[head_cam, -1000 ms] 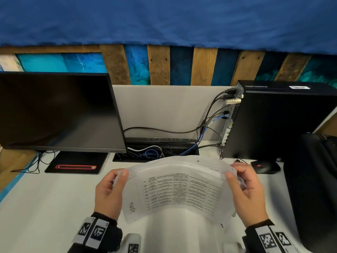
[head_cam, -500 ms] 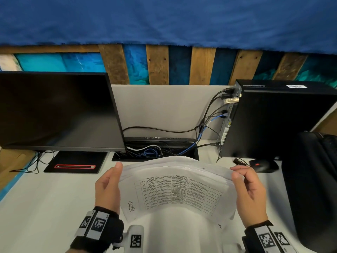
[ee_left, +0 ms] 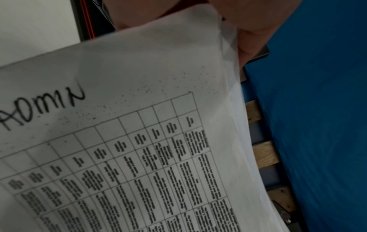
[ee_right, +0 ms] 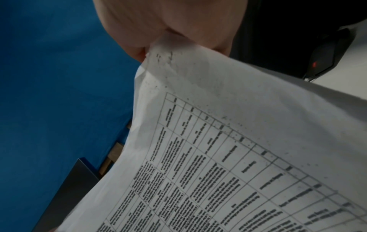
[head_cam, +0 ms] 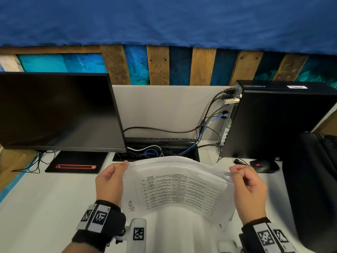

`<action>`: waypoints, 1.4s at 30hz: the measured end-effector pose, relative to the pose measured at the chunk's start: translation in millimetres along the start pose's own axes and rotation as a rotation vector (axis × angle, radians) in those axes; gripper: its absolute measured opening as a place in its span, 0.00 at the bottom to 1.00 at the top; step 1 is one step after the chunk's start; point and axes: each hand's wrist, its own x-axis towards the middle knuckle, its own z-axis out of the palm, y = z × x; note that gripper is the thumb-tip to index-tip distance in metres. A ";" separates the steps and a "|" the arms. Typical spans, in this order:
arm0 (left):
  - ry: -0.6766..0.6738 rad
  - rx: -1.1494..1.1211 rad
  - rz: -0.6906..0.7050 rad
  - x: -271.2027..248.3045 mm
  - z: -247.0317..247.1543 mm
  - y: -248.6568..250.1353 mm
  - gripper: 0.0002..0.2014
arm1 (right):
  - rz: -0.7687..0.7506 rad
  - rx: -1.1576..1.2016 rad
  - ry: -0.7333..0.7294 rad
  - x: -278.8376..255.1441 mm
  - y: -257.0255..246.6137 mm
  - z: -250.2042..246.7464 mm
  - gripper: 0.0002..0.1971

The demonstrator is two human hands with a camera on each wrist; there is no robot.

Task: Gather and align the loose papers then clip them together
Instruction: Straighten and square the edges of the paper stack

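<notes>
The papers [head_cam: 175,187] are held up over the white worktop [head_cam: 45,207], bent into a curve, with a printed table on the top sheet and the far edges not lined up. The left hand [head_cam: 109,181] holds the left side with its thumb on the top corner, and the right hand [head_cam: 249,187] pinches the right top corner with curled fingers. Behind them are a dark monitor [head_cam: 58,110], a black computer box [head_cam: 277,117] and a mouse [head_cam: 262,166].
</notes>
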 end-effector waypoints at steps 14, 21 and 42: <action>-0.028 0.155 0.231 -3.9 0.8 1.3 0.04 | -0.067 -0.013 -0.082 -6.7 -3.5 0.8 0.14; -0.013 0.148 0.198 -0.4 -2.4 -5.1 0.06 | 0.023 0.077 -0.057 -7.6 8.6 -5.0 0.21; -0.339 0.072 0.182 5.4 -26.0 -5.6 0.23 | 0.201 0.097 -0.224 -3.4 -1.7 -24.7 0.18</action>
